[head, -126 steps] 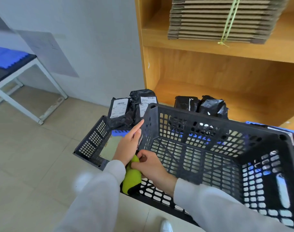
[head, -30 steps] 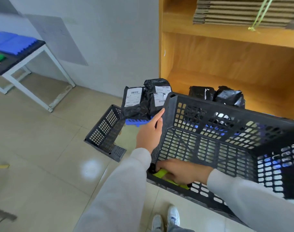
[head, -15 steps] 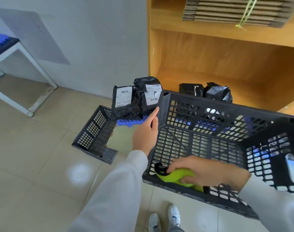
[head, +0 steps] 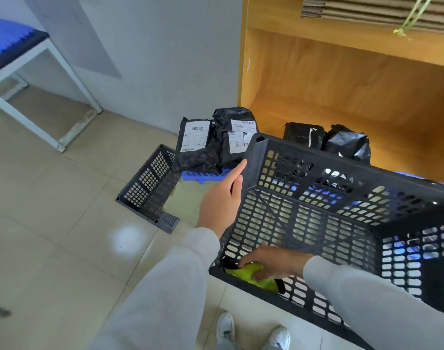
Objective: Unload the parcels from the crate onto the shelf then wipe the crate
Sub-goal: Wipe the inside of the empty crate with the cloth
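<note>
While crate (head: pixel 317 218) hides cloth (head: pixel 253 275), fingers (head: pixel 260 274) half-seen

Person wears light grey long sleeves (head: pixel 165 286), cuffs ending at the wrists; white sneakers (head: pixel 226 329) on both feet.
</note>
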`<control>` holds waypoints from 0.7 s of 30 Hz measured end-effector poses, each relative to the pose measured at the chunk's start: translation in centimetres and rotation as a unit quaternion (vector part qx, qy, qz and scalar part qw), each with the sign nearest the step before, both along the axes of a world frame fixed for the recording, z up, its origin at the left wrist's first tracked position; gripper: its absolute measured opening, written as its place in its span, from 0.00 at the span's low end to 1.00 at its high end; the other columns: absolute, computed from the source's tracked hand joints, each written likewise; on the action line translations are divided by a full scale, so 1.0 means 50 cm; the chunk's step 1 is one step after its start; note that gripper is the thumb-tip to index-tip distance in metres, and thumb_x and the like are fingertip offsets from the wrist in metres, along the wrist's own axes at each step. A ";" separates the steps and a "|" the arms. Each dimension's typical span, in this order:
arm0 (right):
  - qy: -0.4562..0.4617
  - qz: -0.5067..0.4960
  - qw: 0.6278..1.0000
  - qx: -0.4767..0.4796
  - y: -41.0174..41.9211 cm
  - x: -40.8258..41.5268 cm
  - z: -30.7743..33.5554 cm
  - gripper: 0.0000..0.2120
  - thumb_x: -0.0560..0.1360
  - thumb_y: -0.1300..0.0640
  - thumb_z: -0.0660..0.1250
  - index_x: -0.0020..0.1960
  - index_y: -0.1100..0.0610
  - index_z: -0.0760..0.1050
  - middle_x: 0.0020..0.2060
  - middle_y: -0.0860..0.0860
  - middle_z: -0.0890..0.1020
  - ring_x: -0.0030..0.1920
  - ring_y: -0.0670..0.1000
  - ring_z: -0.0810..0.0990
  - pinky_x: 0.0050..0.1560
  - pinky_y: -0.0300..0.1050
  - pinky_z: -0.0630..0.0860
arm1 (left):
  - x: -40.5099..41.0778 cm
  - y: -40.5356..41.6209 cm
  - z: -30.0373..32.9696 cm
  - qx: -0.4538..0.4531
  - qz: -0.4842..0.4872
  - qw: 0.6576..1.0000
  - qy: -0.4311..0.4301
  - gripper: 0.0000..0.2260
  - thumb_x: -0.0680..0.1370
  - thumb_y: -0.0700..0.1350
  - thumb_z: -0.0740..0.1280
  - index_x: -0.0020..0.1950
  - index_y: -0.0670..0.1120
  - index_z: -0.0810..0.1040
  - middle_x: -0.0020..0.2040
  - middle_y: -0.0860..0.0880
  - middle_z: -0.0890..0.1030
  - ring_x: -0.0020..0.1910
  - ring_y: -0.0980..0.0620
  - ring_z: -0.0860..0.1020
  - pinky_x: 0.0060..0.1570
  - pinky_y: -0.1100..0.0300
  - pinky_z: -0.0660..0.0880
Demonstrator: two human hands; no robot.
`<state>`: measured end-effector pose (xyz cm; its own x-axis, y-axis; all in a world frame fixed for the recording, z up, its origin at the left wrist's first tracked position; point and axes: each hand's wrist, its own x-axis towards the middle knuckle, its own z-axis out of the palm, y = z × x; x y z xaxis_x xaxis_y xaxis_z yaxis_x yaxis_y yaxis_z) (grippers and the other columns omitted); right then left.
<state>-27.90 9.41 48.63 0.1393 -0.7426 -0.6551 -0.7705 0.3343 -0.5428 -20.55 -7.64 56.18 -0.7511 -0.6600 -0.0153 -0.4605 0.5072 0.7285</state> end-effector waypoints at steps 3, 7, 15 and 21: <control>-0.003 -0.005 1.000 0.020 -0.001 -0.002 -0.044 0.22 0.79 0.52 0.69 0.70 0.40 0.69 0.65 0.52 0.77 0.63 0.55 0.75 0.62 0.54 0.74 | -0.004 -0.001 -0.003 -0.006 0.000 1.000 -0.003 0.18 0.86 0.55 0.51 0.76 0.71 0.63 0.26 0.52 0.62 0.24 0.53 0.62 0.24 0.62 0.60; -0.006 -0.033 0.999 0.033 0.011 0.010 -0.090 0.21 0.79 0.57 0.66 0.70 0.44 0.69 0.60 0.55 0.79 0.56 0.55 0.77 0.50 0.47 0.73 | -0.005 0.000 0.000 0.000 0.004 1.000 -0.011 0.18 0.86 0.55 0.51 0.75 0.72 0.62 0.26 0.52 0.62 0.24 0.53 0.62 0.24 0.62 0.61; -0.022 -0.042 0.999 -0.007 0.031 0.000 -0.096 0.18 0.79 0.57 0.67 0.66 0.42 0.73 0.63 0.55 0.76 0.62 0.56 0.74 0.58 0.51 0.75 | -0.005 0.004 0.004 -0.009 0.006 1.000 -0.026 0.18 0.86 0.56 0.51 0.75 0.73 0.61 0.26 0.52 0.61 0.26 0.52 0.62 0.26 0.56 0.61; -0.026 -0.051 0.992 -0.108 0.075 -0.012 -0.011 0.17 0.77 0.57 0.69 0.62 0.44 0.75 0.56 0.46 0.83 0.57 0.47 0.79 0.60 0.49 0.77 | -0.004 0.012 0.010 -0.041 0.016 0.998 -0.035 0.18 0.86 0.56 0.50 0.75 0.72 0.60 0.26 0.53 0.61 0.25 0.55 0.61 0.24 0.61 0.59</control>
